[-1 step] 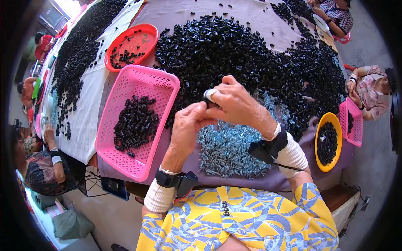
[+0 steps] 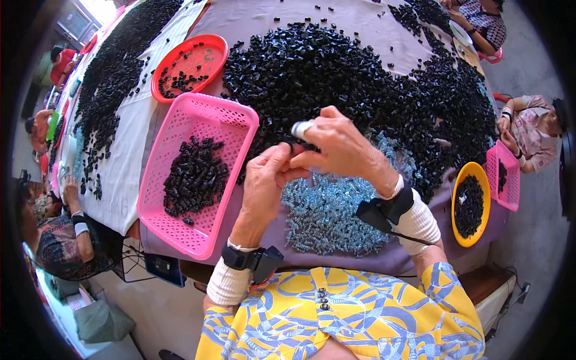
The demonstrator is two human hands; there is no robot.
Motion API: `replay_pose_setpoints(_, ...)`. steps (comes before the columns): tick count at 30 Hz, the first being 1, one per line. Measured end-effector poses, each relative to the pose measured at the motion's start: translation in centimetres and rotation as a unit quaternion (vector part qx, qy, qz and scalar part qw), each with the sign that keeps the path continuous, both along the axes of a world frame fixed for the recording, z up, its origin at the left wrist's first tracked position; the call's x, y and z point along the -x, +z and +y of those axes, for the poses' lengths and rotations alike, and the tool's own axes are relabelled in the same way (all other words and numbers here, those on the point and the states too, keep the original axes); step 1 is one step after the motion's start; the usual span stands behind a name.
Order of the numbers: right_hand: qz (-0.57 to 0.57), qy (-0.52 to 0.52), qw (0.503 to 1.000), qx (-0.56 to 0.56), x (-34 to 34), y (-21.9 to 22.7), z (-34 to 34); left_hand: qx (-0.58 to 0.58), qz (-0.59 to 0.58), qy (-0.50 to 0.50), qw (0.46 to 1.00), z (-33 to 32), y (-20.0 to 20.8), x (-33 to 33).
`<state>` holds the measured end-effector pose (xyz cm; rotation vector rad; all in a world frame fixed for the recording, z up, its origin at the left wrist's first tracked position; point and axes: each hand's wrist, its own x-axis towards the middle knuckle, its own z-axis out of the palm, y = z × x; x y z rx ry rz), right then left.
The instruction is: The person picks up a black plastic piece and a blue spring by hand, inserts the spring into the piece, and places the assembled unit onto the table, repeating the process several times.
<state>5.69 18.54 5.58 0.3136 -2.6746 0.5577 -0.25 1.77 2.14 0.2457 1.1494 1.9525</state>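
My left hand point(image 2: 264, 180) pinches a small black plastic piece point(image 2: 295, 146) between thumb and forefinger. My right hand point(image 2: 342, 147), with a white wrap on one finger, meets it from the other side, its thumb and fingers closed around the same spot. Fingers partly hide the piece, so its exact shape cannot be made out. Right beneath both hands lies a pile of small clear-blue springs point(image 2: 336, 216). Just beyond them a big heap of short black plastic tubes point(image 2: 324, 72) spreads over the cloth.
To the left stands a pink perforated basket point(image 2: 153, 204) with black pieces inside; behind it, a red tray point(image 2: 201, 51) holds a few more. On the right are a yellow bowl point(image 2: 485, 201) and a smaller pink basket point(image 2: 510, 186). Other people sit around the table.
The wrapped finger of my right hand has tilted slightly, and more of the black piece shows between the fingertips. My left hand has barely moved.
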Motion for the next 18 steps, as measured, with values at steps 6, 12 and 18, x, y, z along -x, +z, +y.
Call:
replay_pose_setpoints(6, -0.041, -0.064, 0.997, -0.029, -1.0, -2.4, 2.3, -0.074, -0.032, 0.204, 0.976, -3.1, -0.1, 2.2)
replay_pose_setpoints(12, -0.103, -0.081, 0.989, -0.063, -1.5, -5.7, 2.1, -0.098, -0.056, 0.276, 0.955, -4.8, 1.2, 2.9)
replay_pose_setpoints(18, -0.107, -0.071, 0.99, -0.058, -0.9, -6.2, 0.8, -0.067, -0.028, 0.195, 0.978, -4.2, 0.3, 2.3)
